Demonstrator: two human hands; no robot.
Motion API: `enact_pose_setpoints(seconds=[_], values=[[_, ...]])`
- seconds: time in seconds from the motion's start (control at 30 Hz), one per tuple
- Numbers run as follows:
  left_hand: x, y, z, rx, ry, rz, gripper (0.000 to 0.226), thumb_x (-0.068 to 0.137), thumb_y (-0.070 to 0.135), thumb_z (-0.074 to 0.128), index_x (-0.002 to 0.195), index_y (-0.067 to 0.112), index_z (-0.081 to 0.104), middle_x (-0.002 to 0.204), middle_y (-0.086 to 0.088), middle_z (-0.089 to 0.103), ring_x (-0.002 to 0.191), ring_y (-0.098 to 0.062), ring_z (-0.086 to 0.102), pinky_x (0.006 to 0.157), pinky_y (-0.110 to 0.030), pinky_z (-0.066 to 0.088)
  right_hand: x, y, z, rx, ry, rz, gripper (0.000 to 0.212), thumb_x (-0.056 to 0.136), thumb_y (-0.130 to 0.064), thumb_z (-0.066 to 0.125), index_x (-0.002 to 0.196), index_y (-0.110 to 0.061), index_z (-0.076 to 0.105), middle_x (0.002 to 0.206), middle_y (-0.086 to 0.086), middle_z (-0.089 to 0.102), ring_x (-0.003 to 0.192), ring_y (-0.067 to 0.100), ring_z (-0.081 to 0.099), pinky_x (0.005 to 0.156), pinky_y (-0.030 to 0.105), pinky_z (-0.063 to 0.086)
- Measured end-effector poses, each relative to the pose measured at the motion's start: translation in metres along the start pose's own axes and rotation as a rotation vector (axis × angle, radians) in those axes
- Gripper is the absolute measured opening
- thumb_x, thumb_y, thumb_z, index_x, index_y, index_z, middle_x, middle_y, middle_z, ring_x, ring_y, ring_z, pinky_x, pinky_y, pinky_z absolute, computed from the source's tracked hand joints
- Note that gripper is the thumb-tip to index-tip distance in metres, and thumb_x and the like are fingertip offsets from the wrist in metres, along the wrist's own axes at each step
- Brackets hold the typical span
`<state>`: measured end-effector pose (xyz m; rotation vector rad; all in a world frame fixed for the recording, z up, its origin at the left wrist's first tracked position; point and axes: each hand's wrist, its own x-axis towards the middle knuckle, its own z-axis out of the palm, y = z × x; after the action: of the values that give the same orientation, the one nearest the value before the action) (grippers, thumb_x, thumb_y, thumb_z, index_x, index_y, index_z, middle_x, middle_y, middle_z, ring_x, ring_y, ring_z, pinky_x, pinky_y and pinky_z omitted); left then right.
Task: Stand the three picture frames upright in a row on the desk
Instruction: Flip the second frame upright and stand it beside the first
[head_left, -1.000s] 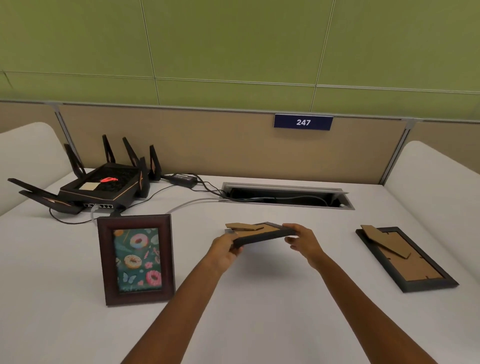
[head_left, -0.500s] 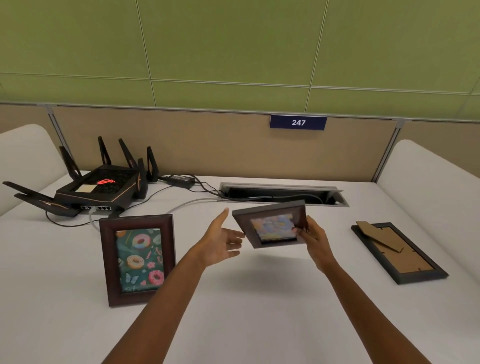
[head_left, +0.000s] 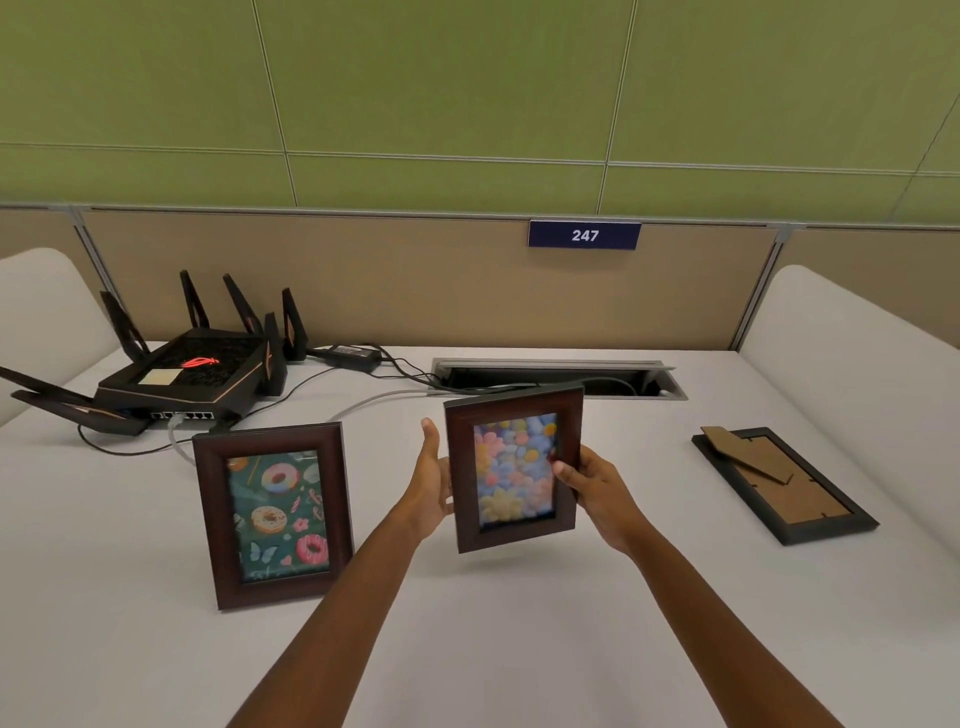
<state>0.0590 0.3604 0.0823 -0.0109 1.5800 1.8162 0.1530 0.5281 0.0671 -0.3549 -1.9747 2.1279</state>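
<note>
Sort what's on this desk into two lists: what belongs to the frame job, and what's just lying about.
Part of the job:
- doughnut frame, standing on the desk
- flower frame, held by the left hand and right hand
- black frame, lying face down

Just lying about:
- router
- power adapter and cables
- cable tray
- number plate 247

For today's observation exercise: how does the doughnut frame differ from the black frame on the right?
The doughnut frame stands upright, picture facing us; the black frame lies face down, showing its cardboard back. The doughnut frame is reddish-brown, the black frame darker. Both rest on the desk, untouched.
</note>
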Motion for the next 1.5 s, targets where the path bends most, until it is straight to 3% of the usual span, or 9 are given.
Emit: enact_pose_setpoints(seconds=[0.13, 0.23, 0.67, 0.87, 1.03, 1.13, 1.27, 1.37, 1.5], values=[[0.009, -0.006, -0.004, -0.066, -0.024, 0.000, 0.078, 0.085, 0.067, 0.003, 0.111, 0.020, 0.060, 0.136, -0.011, 0.053, 0.127, -0.036, 0.047, 0.114, -0.053, 0.026, -0.002, 0.004, 0.010, -0.002, 0.017, 0.055, 0.027, 0.092, -0.012, 0.043, 0.119, -0.012, 0.047, 0.114, 0.005, 0.056, 0.101, 0.022, 0.056, 0.080, 0.026, 0.053], [0.010, -0.007, -0.001, -0.083, -0.013, 0.013, 0.075, 0.090, 0.060, 0.004, 0.130, 0.015, 0.049, 0.129, -0.010, 0.054, 0.127, -0.038, 0.046, 0.108, -0.051, 0.032, -0.001, 0.007, 0.016, -0.023, 0.042, 0.089, 0.033, 0.093, -0.012, 0.043, 0.126, -0.008, 0.043, 0.115, 0.004, 0.055, 0.105, 0.022, 0.052, 0.090, 0.035, 0.045], [0.019, -0.017, -0.007, -0.071, -0.025, 0.000, 0.075, 0.090, 0.059, 0.006, 0.134, 0.014, 0.046, 0.139, -0.017, 0.049, 0.125, -0.039, 0.048, 0.108, -0.053, 0.034, -0.001, 0.019, 0.022, -0.016, 0.089, 0.178, 0.024, 0.092, -0.014, 0.044, 0.116, -0.012, 0.048, 0.111, 0.006, 0.056, 0.104, 0.022, 0.053, 0.085, 0.035, 0.047], [0.019, -0.019, -0.011, -0.065, -0.052, -0.014, 0.076, 0.090, 0.060, 0.004, 0.136, 0.015, 0.043, 0.142, -0.017, 0.047, 0.127, -0.039, 0.046, 0.109, -0.053, 0.032, 0.001, 0.020, 0.023, -0.095, 0.099, 0.201, 0.018, 0.092, -0.018, 0.046, 0.110, -0.016, 0.047, 0.113, 0.005, 0.056, 0.106, 0.022, 0.052, 0.099, 0.045, 0.041], [0.014, -0.013, -0.008, 0.121, 0.164, 0.046, 0.080, 0.088, 0.060, -0.002, 0.138, 0.013, 0.040, 0.143, -0.014, 0.044, 0.133, -0.034, 0.039, 0.114, -0.048, 0.022, -0.001, 0.017, 0.024, -0.183, 0.111, 0.203, 0.036, 0.091, -0.021, 0.047, 0.125, -0.008, 0.043, 0.114, 0.004, 0.054, 0.107, 0.021, 0.051, 0.101, 0.047, 0.041], [0.013, -0.009, -0.005, 0.296, 0.423, 0.228, 0.077, 0.088, 0.062, 0.005, 0.141, 0.013, 0.034, 0.146, -0.014, 0.041, 0.133, -0.033, 0.040, 0.114, -0.049, 0.028, -0.002, 0.015, 0.022, -0.250, 0.114, 0.186, 0.039, 0.091, -0.022, 0.048, 0.126, -0.007, 0.041, 0.116, 0.005, 0.052, 0.107, 0.019, 0.049, 0.097, 0.040, 0.043], [-0.004, 0.001, 0.007, 0.630, 0.669, 0.645, 0.064, 0.094, 0.050, 0.023, 0.143, 0.009, 0.028, 0.150, -0.016, 0.033, 0.138, -0.031, 0.032, 0.112, -0.047, 0.028, -0.006, 0.015, 0.014, -0.334, 0.192, 0.130, 0.037, 0.094, -0.027, 0.039, 0.126, -0.007, 0.040, 0.116, 0.003, 0.049, 0.114, 0.021, 0.047, 0.091, 0.032, 0.038], [-0.009, 0.004, 0.013, 0.893, 0.697, 1.025, 0.074, 0.091, 0.058, 0.013, 0.140, 0.007, 0.034, 0.147, -0.019, 0.036, 0.138, -0.031, 0.033, 0.111, -0.040, 0.030, -0.006, 0.021, 0.003, -0.468, 0.347, 0.069, 0.039, 0.096, -0.030, 0.033, 0.124, -0.006, 0.044, 0.129, 0.015, 0.053, 0.120, 0.029, 0.049, 0.102, 0.039, 0.039], [-0.010, 0.001, 0.029, 1.132, 0.568, 1.365, 0.057, 0.095, 0.044, 0.019, 0.136, 0.007, 0.033, 0.143, -0.021, 0.041, 0.137, -0.028, 0.025, 0.112, -0.037, 0.026, -0.013, 0.024, -0.013, -0.514, 0.486, 0.071, 0.043, 0.096, -0.030, 0.032, 0.131, -0.006, 0.041, 0.139, 0.016, 0.045, 0.129, 0.031, 0.042, 0.110, 0.039, 0.031]])
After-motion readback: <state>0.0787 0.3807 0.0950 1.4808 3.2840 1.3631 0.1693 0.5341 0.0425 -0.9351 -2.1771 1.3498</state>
